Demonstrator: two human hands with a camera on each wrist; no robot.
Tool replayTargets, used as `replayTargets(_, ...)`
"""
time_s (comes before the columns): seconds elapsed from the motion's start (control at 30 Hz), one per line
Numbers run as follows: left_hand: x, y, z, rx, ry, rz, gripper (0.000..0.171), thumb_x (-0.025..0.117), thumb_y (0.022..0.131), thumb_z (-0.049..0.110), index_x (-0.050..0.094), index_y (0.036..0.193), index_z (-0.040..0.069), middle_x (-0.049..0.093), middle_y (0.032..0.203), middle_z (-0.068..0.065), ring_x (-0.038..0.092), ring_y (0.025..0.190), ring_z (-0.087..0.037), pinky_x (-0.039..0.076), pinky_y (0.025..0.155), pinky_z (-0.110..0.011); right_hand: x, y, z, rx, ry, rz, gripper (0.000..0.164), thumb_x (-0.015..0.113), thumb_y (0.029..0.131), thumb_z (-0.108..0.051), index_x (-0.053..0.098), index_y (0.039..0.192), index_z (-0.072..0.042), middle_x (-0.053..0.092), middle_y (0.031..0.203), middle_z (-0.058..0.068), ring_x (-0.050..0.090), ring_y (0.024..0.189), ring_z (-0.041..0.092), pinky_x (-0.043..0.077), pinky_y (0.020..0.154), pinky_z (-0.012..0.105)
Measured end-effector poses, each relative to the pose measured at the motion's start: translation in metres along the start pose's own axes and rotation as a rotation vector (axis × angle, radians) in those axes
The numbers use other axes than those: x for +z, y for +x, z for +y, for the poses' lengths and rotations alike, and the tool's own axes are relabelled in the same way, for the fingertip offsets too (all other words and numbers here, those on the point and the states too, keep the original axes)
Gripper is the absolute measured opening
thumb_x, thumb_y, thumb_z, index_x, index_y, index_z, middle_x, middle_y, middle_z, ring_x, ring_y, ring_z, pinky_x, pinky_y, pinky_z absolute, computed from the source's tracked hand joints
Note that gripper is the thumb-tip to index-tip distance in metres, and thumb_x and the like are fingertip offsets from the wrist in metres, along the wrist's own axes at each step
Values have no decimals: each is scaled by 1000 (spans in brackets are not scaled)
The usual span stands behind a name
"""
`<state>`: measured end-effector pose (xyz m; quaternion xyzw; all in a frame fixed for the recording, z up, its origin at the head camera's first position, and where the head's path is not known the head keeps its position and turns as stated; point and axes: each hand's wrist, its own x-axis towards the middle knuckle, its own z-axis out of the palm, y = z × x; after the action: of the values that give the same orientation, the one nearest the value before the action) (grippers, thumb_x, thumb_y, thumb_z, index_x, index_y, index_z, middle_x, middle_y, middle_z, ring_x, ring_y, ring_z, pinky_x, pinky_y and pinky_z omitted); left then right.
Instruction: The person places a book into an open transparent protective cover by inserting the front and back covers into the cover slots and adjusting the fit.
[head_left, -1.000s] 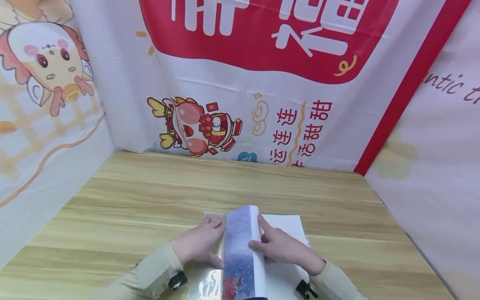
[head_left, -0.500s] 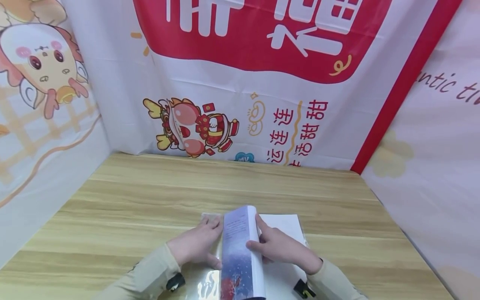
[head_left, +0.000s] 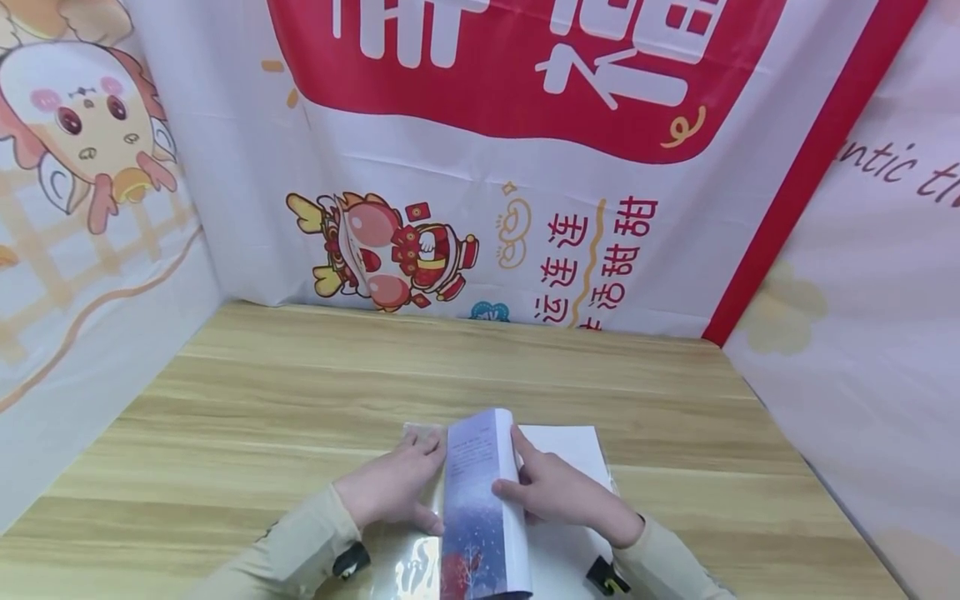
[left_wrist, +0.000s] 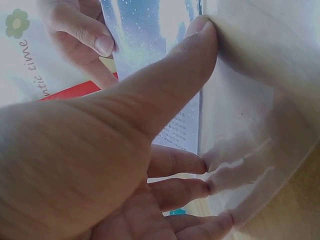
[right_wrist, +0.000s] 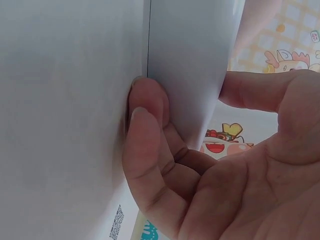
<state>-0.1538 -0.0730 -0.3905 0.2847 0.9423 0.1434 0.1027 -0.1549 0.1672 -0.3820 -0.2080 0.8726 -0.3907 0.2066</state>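
Note:
A book with a blue-purple snowy picture (head_left: 476,500) and small print stands partly raised, its upper part curved over. My right hand (head_left: 562,496) holds the raised part, thumb on the printed side and curled fingers (right_wrist: 145,142) behind it. A white panel (head_left: 570,450) of the book lies flat to the right, with a small black code (right_wrist: 117,222) printed on it. Clear plastic film (head_left: 416,571) spreads out left of the book. With its fingers stretched out, my left hand (head_left: 390,487) presses on that film, thumb tip (left_wrist: 202,30) right at the book's edge.
The wood-grain table (head_left: 300,367) extends behind and to both sides of the book. A printed cloth with red shapes and a cartoon dragon (head_left: 390,250) hangs at the back, and more printed cloth (head_left: 847,275) closes off the sides.

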Motion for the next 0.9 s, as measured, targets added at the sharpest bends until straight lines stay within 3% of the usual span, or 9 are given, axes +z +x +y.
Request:
replayTargets(0.57, 1, 1, -2, -9, -12, -12, 112, 79, 61, 51, 29, 144, -6, 18, 150, -26, 16, 134, -51, 20, 106, -54, 0, -1, 2, 14, -22, 2, 85, 57, 96, -27, -2, 150, 3, 62, 90, 7, 61, 63, 16, 52, 52, 30)
replayTargets(0.9, 1, 1, -1, -5, -37, -9, 111, 80, 61, 47, 29, 145, -5, 17, 149, -27, 15, 134, -51, 19, 105, -55, 1, -1, 1, -6, -58, 23, 86, 58, 95, -31, 0, 150, 3, 60, 76, 0, 59, 58, 18, 49, 51, 30)
